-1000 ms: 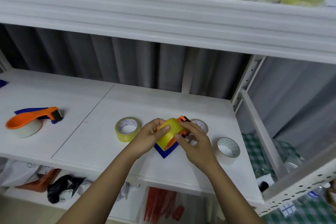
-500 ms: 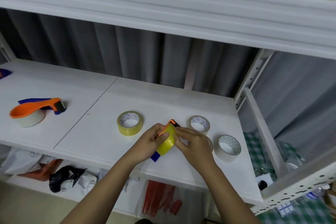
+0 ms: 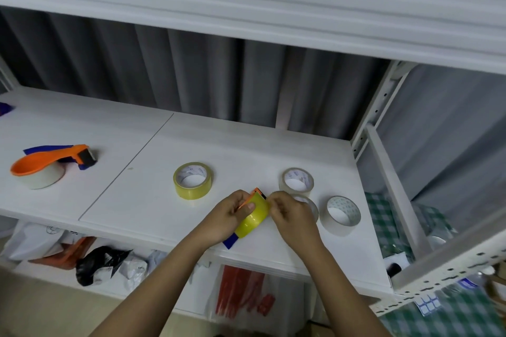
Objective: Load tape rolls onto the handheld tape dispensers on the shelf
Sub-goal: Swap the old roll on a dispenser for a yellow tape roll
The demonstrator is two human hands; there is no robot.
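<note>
Both hands hold an orange and blue tape dispenser with a yellow tape roll (image 3: 253, 220) on it, just above the front of the white shelf (image 3: 137, 200). My left hand (image 3: 228, 217) grips its left side, thumb on the roll. My right hand (image 3: 291, 215) pinches at the roll's top right edge near the dispenser's orange tip (image 3: 257, 191). A loose yellow roll (image 3: 193, 180) lies to the left. Three pale rolls lie to the right: one behind (image 3: 297, 180), one partly hidden by my right hand (image 3: 310, 206), one further right (image 3: 343, 215).
A second orange and blue dispenser (image 3: 52, 163) holding a white roll lies at the shelf's left. A grey curtain hangs behind. The white upper shelf (image 3: 246, 8) overhangs. Bags and red packets sit on the lower shelf (image 3: 104, 265). A shelf upright (image 3: 380, 107) stands at the right.
The hands and the dispenser with its yellow roll have come lower and nearer the shelf's front edge, and the roll has tilted. My right fingers have shifted to the roll's upper edge.
</note>
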